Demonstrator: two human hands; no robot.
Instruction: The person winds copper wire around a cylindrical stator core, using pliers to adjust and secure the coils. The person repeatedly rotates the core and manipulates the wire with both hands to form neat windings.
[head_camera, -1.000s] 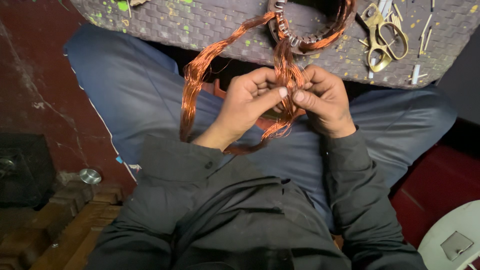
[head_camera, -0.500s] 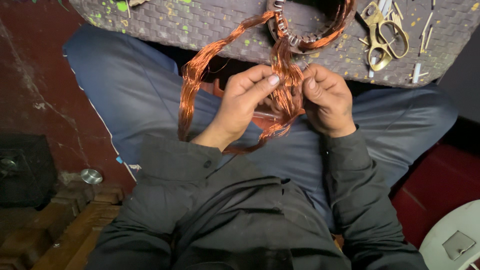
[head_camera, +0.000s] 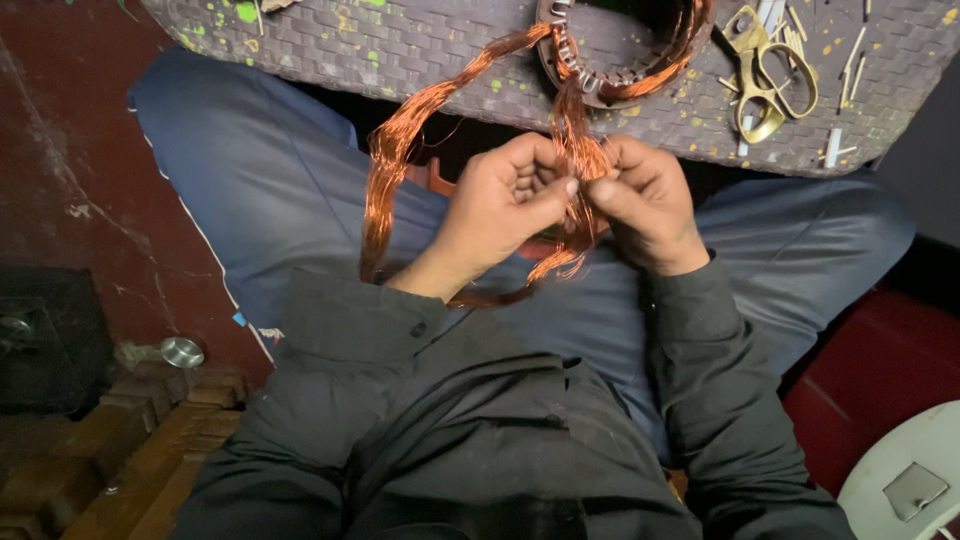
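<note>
**Copper strands pinched over the lap**

Head view: the copper wire bundle (head_camera: 575, 160), running from the stator ring (head_camera: 600, 75) on the counter (head_camera: 400, 60), is pinched by left hand (head_camera: 505, 200) and right hand (head_camera: 645, 205); strands could probably kink if tugged hard

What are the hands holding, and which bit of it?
Both hands, left hand and right hand, pinch the copper wire bundle with their fingers where its strands gather below the metal ring.
</note>
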